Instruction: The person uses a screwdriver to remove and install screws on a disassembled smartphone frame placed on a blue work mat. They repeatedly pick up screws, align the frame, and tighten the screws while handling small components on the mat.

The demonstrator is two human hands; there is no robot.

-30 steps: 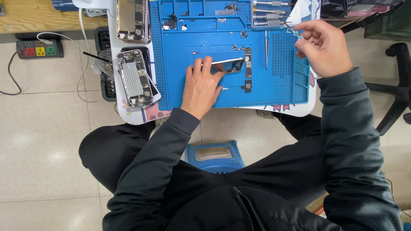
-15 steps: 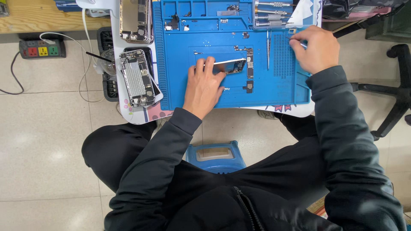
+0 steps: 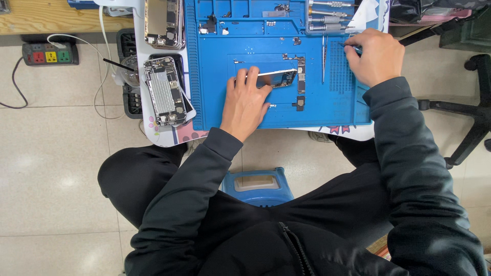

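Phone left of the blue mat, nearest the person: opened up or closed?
Opened. The phone lies flat, face up, beside the blue mat with no cover on: its metal shields and internal parts are exposed.

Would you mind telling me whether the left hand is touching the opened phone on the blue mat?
Touching. The head view shows the left hand lying flat on the blue mat, its fingertips resting on the near end of the opened phone, no gap between them.

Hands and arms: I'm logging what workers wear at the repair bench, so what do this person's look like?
Both hands are bare: no gloves, rings or watch show on the left hand or the right hand. Each arm is covered to the wrist by a long dark sleeve of soft, creased fabric ending in a plain cuff. The sleeves belong to a dark jacket with a front zip. No markings are visible.
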